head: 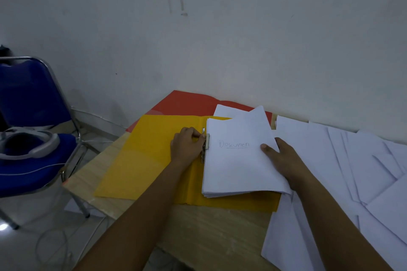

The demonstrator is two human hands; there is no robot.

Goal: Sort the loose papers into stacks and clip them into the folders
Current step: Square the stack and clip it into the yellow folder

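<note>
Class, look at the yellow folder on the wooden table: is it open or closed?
Open. The yellow folder lies spread flat, its cover turned out left, with the white paper stack on its inner right half beside the metal clip.

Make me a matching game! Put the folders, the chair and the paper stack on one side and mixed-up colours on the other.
Things:
1. open folder under the hands
2. folder at the wall
3. chair
4. paper stack marked "Dokumen"

Colours:
A. blue
B. white
C. yellow
D. red

Pairs: 1-C, 2-D, 3-A, 4-B
</note>
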